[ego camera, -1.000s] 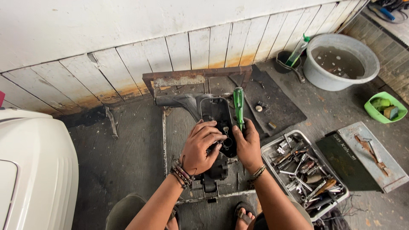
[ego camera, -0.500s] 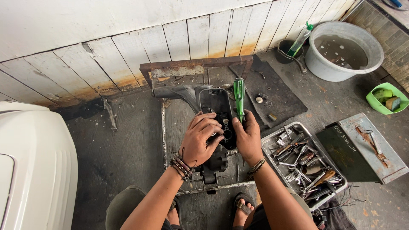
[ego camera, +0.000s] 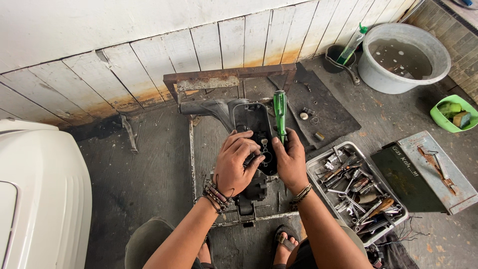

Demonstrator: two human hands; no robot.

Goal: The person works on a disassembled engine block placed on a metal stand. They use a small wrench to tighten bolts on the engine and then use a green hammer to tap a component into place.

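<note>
Gripping the green screwdriver [ego camera: 280,112] by its lower shaft, the right hand [ego camera: 290,162] is keeping fingers wrapped around it, handle pointing toward 12 o'clock. The left hand [ego camera: 237,164] is curling down over the black casing [ego camera: 256,132], fingertips pressing into its open cavity; whether they are pinching a small part there cannot be told. The casing is lying at the centre of the view on a rusty frame [ego camera: 226,79], just below the white plank wall [ego camera: 149,60].

For this step, judged from the pose, the left hand is best steadying the casing flat against the frame while the tool tip is being seated squarely before any turning; a tilted tip is likely to slip on the greasy metal. Loose fasteners are better going on the dark mat [ego camera: 328,112] at 1 o'clock, beside those already lying there. Spare tools are waiting in the metal tray [ego camera: 314,167] at 4 o'clock, within the right hand's reach.
</note>
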